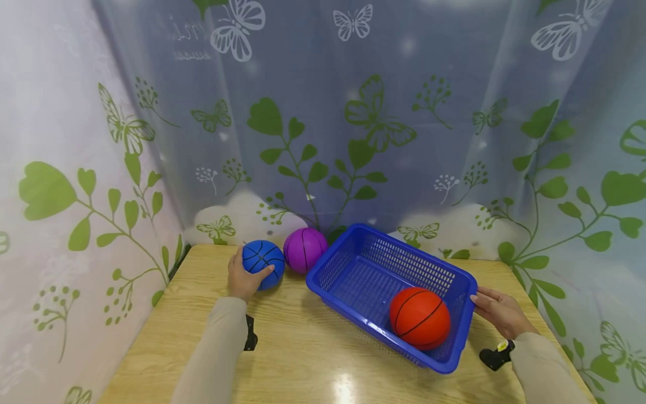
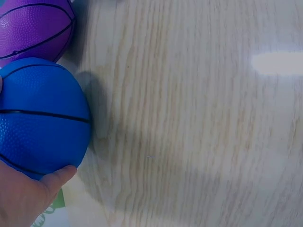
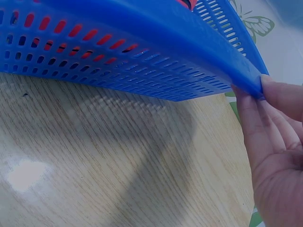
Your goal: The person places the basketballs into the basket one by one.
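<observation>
On the left of the table, my left hand (image 1: 246,276) grips a blue basketball (image 1: 263,264), thumb on its near side and fingers around its left. The left wrist view shows the thumb pressed to the blue ball (image 2: 42,118). Right beside it, toward the back, is a purple basketball (image 1: 305,250). A blue plastic basket (image 1: 348,311) with perforated walls holds a red-orange basketball (image 1: 420,318) in its near right part. My right hand (image 1: 502,311) pinches the basket's right rim, thumb above and fingers below, as the right wrist view shows at the rim (image 3: 227,61).
The light wooden table (image 1: 292,359) carries these things. A patterned curtain (image 1: 313,112) with leaves and butterflies hangs behind the table and along both sides. Dark devices are strapped at the left wrist (image 1: 250,333) and the right wrist (image 1: 497,356).
</observation>
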Demonstrator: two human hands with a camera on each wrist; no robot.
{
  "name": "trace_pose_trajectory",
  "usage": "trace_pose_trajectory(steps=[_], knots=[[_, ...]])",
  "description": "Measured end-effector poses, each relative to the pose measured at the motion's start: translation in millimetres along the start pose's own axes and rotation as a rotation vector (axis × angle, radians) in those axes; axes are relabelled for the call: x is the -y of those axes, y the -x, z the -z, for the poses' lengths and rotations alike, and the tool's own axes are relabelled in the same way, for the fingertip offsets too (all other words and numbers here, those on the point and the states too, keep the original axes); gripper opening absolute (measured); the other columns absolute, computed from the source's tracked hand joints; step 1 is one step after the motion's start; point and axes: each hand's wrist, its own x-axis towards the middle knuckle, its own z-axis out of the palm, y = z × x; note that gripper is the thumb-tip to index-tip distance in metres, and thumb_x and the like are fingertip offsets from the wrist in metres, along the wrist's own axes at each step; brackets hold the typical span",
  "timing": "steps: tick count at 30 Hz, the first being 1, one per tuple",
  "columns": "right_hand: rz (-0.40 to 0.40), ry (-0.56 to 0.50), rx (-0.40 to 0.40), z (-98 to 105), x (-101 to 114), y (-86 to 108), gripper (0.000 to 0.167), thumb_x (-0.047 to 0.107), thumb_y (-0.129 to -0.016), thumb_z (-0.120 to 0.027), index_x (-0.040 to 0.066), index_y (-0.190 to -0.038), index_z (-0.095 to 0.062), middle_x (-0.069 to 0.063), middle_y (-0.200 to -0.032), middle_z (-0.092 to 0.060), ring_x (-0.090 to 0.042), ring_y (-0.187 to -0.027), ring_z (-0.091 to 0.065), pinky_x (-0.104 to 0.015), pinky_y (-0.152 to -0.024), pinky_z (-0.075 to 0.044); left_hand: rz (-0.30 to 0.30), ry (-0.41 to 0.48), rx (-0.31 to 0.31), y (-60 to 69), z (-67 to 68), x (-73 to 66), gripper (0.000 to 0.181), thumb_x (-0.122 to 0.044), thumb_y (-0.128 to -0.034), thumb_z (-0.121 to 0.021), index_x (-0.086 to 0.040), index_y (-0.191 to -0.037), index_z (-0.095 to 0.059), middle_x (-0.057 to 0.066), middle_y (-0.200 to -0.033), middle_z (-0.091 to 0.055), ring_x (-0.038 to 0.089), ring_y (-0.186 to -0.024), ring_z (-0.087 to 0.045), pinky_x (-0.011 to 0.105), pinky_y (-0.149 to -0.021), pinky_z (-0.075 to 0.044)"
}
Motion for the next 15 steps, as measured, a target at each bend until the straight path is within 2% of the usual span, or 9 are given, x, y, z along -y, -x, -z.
trace_pose_trajectory(steps=[8,12,15], knots=[[-0.015,0.003,0.002,0,0,-1.1,0.073,0.014,-0.097,-0.054,-0.018,-0.145,-0.009,0.013,-0.102,-0.062,0.004,-0.087,-0.063,-0.024,-0.084,-0.054,-0.023,-0.025,-0.042,-2.4,6.2,0.3,0.098,-0.033,-0.0746,-0.08,-0.002,-0.15,-0.025,0.029,-0.147,-0.027,0.047,-0.132,-0.033,0.061,-0.105,-0.032],[-0.015,-0.019,0.002,0,1,-0.9,0.073,0.013,-0.097,-0.055,-0.018,-0.145,-0.009,0.014,-0.099,-0.062,0.003,-0.086,-0.063,-0.024,-0.084,-0.054,-0.053,-0.031,-0.057,-4.2,16.3,-2.1,0.096,-0.03,-0.075,-0.08,0.001,-0.148,-0.027,0.029,-0.146,-0.029,0.046,-0.132,-0.032,0.061,-0.106,-0.032],[-0.011,-0.027,0.007,-1,1,-1.1,0.073,0.013,-0.097,-0.055,-0.018,-0.145,-0.008,0.016,-0.098,-0.061,0.003,-0.086,-0.063,-0.024,-0.084,-0.054,-0.064,-0.034,-0.06,-2.9,27.0,-10.4,0.094,-0.028,-0.0757,-0.08,0.001,-0.148,-0.028,0.029,-0.146,-0.03,0.046,-0.132,-0.033,0.061,-0.106,-0.032]])
